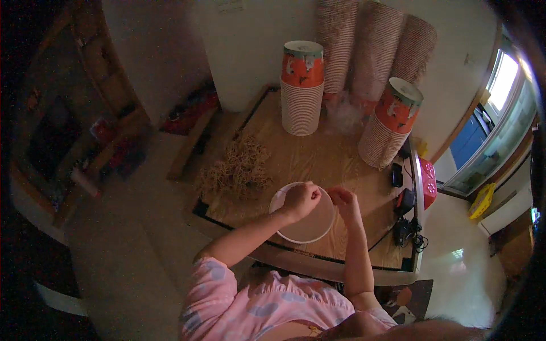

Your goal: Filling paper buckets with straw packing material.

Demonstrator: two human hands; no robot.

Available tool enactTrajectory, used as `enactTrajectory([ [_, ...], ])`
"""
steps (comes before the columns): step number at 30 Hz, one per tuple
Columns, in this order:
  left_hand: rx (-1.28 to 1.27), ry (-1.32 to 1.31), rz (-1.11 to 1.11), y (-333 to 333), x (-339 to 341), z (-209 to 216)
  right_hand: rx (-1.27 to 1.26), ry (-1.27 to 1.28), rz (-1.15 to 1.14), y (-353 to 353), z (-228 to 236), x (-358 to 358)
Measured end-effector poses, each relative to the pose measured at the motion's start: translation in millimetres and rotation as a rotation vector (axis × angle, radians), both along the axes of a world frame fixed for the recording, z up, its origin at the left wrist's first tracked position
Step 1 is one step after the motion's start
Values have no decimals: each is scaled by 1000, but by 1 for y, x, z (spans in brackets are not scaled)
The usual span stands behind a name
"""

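Pink spotted cloth (284, 301) on the person's body lies nearest the camera, just below the near edge of the surface (321, 159). Close to that edge sits a round white tub (307, 234), its mouth facing up, with no long axis to speak of. The left hand (302, 201) is above the tub's mouth, its fingers curled in; the right hand (344, 202) is just beside the rim on the right, its fingers bent toward the left hand. I cannot tell whether either one grips anything; any thin strand between them is too small to make out.

From the left hand, a brown stringy tangle (242, 170) lies to the left and a little farther off, close to the tub and to the surface's left edge; the left hand is the nearer to it. Bare wood spreads behind the tub as far as two cup stacks (301, 108), and to the right as far as black devices with cables (405, 230) along the right edge. Room is tightest at the near side.
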State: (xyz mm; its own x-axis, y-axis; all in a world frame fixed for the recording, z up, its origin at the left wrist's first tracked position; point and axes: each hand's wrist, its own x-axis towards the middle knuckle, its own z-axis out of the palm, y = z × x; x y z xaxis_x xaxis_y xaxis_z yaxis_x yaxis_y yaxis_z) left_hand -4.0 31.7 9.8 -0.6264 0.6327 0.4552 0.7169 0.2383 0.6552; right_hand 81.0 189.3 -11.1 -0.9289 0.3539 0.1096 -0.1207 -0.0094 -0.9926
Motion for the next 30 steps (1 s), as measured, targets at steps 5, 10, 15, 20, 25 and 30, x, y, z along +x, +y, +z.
enactTrajectory([
  [5,-58,3,55,-1,2,12,-3,17,55,-1,-3,-1],
  [10,-54,-28,22,-4,3,18,1,-49,86,-4,9,3],
  [15,-130,-6,41,-1,4,20,6,-83,113,2,4,3],
  [20,-83,29,43,0,4,18,-25,-151,115,-2,17,2],
  [25,-136,44,46,0,6,22,-20,-140,117,1,10,-1],
  [30,-130,41,88,-1,7,25,24,-93,101,-5,12,-1],
])
